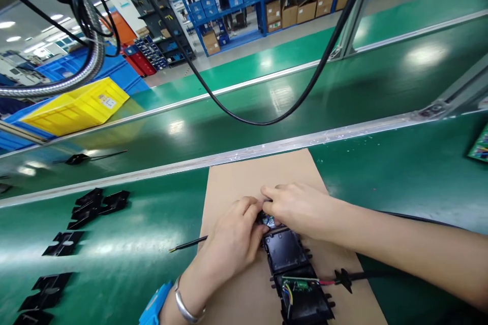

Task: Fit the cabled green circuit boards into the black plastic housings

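Note:
A black plastic housing [284, 251] lies opened out on a sheet of cardboard [232, 183]. My left hand [236, 233] is closed at the left side of its far end, thumb along the edge. From the right, my right hand [297, 208] reaches over that same end with fingers bent down onto a small circuit board [268, 220]; the fingers partly cover the board. In the near part of the housing sits a green circuit board [301, 284] with coloured wires. A black cable with a grommet [344, 279] leads off to the right. Left of my left hand, a cable end [188, 244] shows bare wires.
Several black plastic pieces [91, 208] lie on the green bench at left. Across the bench runs a metal rail [263, 151]. A black cable [263, 123] hangs in a loop above. A yellow bin [80, 109] stands far left, and a green board [479, 144] at right.

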Available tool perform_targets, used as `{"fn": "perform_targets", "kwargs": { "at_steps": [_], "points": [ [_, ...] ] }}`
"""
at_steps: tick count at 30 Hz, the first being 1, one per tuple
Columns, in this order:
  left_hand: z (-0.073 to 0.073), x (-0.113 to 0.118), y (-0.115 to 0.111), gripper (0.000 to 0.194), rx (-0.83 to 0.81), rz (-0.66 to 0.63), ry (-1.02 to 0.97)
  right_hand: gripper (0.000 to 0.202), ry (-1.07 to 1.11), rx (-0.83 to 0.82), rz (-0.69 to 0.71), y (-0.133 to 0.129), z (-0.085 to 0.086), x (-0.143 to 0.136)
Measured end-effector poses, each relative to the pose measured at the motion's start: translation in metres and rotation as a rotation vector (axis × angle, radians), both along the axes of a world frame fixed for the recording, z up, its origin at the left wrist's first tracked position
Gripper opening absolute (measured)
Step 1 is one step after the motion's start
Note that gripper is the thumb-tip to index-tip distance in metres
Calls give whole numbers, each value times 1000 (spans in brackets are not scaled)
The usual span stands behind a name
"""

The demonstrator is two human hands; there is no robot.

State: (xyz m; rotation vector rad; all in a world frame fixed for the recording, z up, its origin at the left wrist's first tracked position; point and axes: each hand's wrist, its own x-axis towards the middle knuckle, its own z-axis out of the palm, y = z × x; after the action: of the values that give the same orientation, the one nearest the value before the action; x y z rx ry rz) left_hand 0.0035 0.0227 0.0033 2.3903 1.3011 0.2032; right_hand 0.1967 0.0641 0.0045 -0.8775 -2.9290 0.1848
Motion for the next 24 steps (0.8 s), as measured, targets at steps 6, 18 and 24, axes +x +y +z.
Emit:
{"fn": "perform_targets", "kwargs": {
  "at_steps": [6, 18, 24],
  "points": [
    [-4, -5, 3, 30, -19, -6, -57, 15, 13, -24, -74, -2, 1, -1],
    [0, -1, 3, 41, 45, -145, -67, 62, 307, -486, -347, -9, 6, 42],
    [-14, -1, -5, 62, 133, -200, 32, 17, 210, -523, -481, -23, 8, 60]
  ]
}}
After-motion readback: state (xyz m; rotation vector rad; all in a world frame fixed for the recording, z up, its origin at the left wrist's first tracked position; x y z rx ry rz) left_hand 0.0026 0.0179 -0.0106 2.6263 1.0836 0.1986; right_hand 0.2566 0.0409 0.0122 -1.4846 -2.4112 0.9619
